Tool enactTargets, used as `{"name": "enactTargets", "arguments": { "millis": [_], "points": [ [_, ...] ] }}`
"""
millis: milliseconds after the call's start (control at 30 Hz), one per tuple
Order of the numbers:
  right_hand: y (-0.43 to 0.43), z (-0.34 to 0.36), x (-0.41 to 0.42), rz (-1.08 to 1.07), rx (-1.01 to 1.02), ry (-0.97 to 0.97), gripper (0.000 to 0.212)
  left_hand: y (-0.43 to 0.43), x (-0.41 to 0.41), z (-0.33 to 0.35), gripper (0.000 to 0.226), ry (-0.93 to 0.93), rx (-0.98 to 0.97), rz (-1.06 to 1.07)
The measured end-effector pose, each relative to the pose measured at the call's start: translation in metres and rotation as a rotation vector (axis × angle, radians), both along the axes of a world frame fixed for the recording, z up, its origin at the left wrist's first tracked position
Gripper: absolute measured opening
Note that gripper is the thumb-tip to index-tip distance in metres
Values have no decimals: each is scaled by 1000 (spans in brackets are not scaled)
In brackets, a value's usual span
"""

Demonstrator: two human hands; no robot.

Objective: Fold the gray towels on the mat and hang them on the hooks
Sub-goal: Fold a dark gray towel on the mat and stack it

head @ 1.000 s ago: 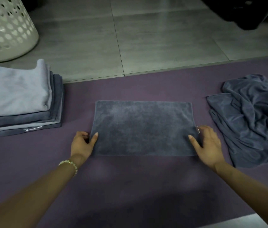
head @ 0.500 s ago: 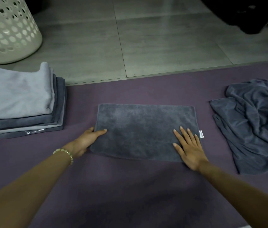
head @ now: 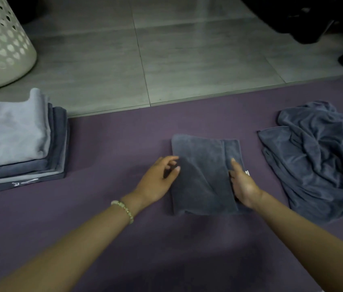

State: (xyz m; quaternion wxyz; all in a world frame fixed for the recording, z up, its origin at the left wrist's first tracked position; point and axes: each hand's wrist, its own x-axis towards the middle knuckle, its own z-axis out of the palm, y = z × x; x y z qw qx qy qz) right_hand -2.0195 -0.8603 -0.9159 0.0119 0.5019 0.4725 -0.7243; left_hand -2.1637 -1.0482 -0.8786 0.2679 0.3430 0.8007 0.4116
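Note:
A dark gray towel lies folded in half on the purple mat, its top layer's free edge near the right side. My left hand sits at the towel's left fold, thumb and curled fingers pinching the cloth there. At the right edge, my right hand holds the towel, one finger stretched along the top layer's edge and the others tucked under it. A crumpled heap of gray towels lies to the right. No hooks are in view.
A stack of folded light and dark gray towels stands at the mat's left. A white perforated laundry basket sits on the gray tiled floor at the far left. Dark objects fill the far right corner.
The flat towel's left half has been folded over to the right, making it about half as wide. My left hand moved right with it; my right hand went from lying flat to holding the right edge.

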Motion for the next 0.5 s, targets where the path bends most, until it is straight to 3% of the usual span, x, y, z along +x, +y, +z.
{"name": "enactTargets", "arguments": {
  "millis": [100,200,333,500],
  "points": [
    [-6,-11,-13,-7,339,-127,43,-13,-4,-28,53,266,-143,-139],
    [-16,-18,-19,54,654,-165,28,-6,0,-45,61,391,-236,-234],
    [-20,-14,-4,42,979,-107,27,14,11,-52,62,524,-303,-294],
    [8,-12,20,50,995,-69,24,38,23,-62,60,612,-338,-340]
  ]
}}
